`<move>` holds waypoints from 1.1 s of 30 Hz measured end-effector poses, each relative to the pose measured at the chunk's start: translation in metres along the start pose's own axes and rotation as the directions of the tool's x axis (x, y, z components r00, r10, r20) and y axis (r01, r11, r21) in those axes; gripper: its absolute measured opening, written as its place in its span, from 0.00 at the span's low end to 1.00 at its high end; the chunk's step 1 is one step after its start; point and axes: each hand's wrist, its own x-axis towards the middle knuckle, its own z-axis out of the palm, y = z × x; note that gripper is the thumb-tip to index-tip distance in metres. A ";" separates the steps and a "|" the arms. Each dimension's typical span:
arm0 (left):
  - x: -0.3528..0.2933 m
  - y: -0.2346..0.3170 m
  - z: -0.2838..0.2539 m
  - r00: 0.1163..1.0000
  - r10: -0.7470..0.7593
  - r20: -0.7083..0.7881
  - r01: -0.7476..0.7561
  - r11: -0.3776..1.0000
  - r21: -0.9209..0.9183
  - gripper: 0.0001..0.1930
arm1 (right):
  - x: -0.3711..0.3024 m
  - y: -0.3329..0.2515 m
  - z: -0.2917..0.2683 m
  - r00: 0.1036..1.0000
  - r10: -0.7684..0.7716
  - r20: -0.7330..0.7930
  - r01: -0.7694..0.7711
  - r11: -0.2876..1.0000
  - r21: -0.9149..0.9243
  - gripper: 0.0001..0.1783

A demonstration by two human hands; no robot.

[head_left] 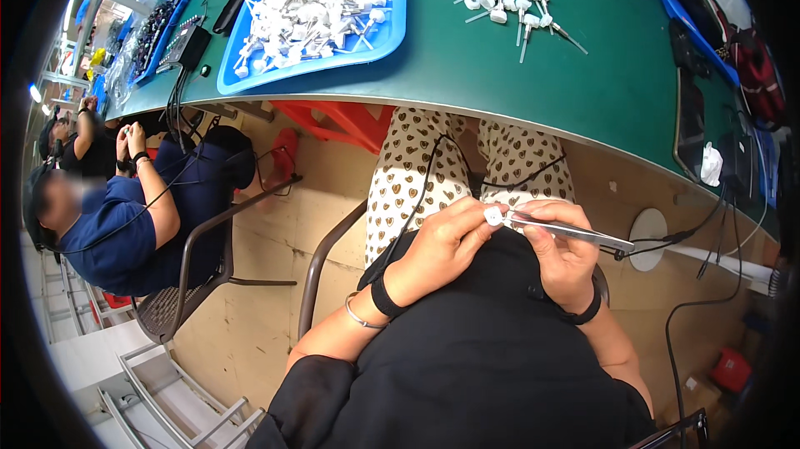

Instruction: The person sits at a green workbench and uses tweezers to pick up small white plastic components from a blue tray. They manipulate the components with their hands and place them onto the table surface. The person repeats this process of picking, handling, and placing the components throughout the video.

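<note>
Over my lap, my left hand pinches a small white plastic piece with a round head between thumb and fingers. My right hand is closed round a pair of metal tweezers. Their tips meet the white piece at its right side; whether they grip it is too small to tell. Similar white pieces with thin stems lie loose on the green table ahead of me. Many more fill a blue tray at the far left.
A black device with cables stands left of the tray. At the table's right side are a phone-like dark slab, a crumpled white scrap and a red-and-black bag. A person in dark blue sits to my left. Cables hang at the right.
</note>
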 end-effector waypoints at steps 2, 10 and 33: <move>0.000 -0.002 0.001 0.999 0.051 -0.005 -0.051 0.997 0.054 0.11 | 0.003 -0.001 0.002 0.999 -0.027 0.018 0.028 0.998 -0.061 0.08; 0.000 -0.011 0.003 0.997 0.073 0.003 -0.072 0.990 0.118 0.09 | 0.009 0.004 0.001 0.993 -0.085 0.084 0.105 0.960 -0.258 0.08; 0.000 -0.005 0.006 0.999 0.037 0.029 -0.042 0.982 0.185 0.06 | 0.006 0.007 -0.002 0.996 -0.051 0.071 0.068 0.962 -0.265 0.07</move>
